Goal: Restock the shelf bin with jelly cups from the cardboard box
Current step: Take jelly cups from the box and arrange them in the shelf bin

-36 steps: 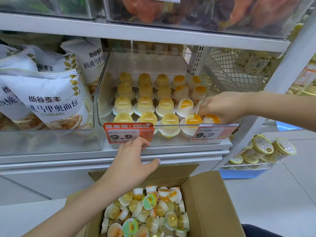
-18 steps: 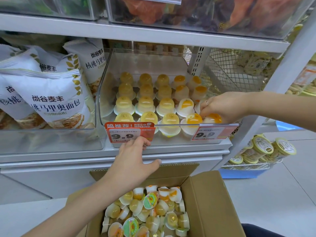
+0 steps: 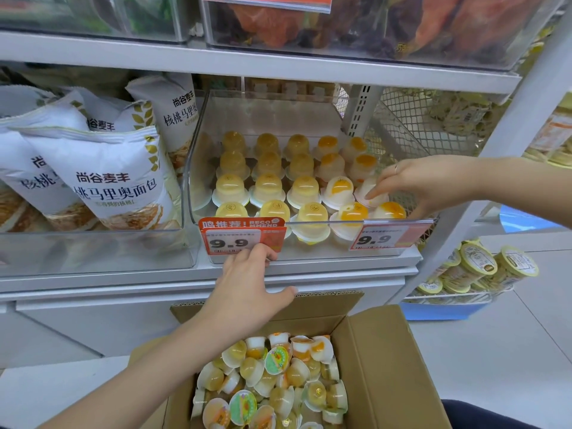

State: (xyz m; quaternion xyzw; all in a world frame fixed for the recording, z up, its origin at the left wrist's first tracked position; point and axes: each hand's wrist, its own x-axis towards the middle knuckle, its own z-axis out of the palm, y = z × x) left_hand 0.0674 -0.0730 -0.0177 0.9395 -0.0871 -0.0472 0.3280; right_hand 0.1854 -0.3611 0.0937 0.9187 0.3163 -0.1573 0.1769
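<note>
A clear shelf bin holds rows of upturned jelly cups, yellow on the left and orange-centred on the right. My right hand reaches in over the bin's right side, its fingertips pinching a white jelly cup in the right column, second row from the front. My left hand rests flat against the bin's front wall, fingers touching the red price tag. Below, the open cardboard box is full of loose jelly cups.
White bread bags fill the bin to the left. A second price tag hangs on the bin's right front. A wire basket with lidded tubs stands low right. A shelf with dried goods bins overhangs above.
My right hand has lifted back slightly from the front right cup to the white cup behind it. The left hand stays at the price tag.
</note>
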